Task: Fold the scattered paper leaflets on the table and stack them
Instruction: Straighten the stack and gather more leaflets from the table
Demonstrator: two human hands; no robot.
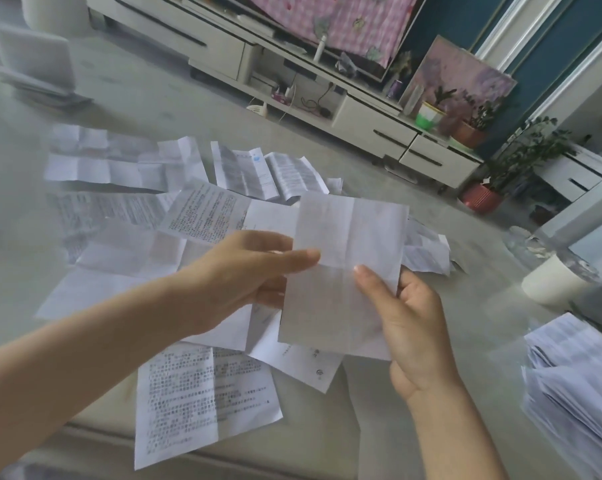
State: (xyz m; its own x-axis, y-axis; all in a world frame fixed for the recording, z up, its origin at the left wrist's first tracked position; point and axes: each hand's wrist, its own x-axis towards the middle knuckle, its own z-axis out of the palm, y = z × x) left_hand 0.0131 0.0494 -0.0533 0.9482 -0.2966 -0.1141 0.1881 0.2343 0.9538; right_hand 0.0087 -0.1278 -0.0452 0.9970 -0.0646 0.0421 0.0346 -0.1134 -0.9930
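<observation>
A creased white leaflet [348,244] is held up above the table, unfolded, its blank back toward me. My left hand [244,271] pinches its left edge, thumb on the front. My right hand [406,317] grips its lower right part, thumb on the front and fingers behind. Beneath them several printed leaflets [202,393] lie scattered flat on the pale table [413,403]. A stack of folded leaflets [576,382] sits at the table's right edge.
A white cup [552,282] and a clear bottle [524,244] stand at the right, behind the stack. A pile of papers [33,67] lies at the table's far left. Beyond the table are a TV cabinet [372,123] and potted plants [489,188].
</observation>
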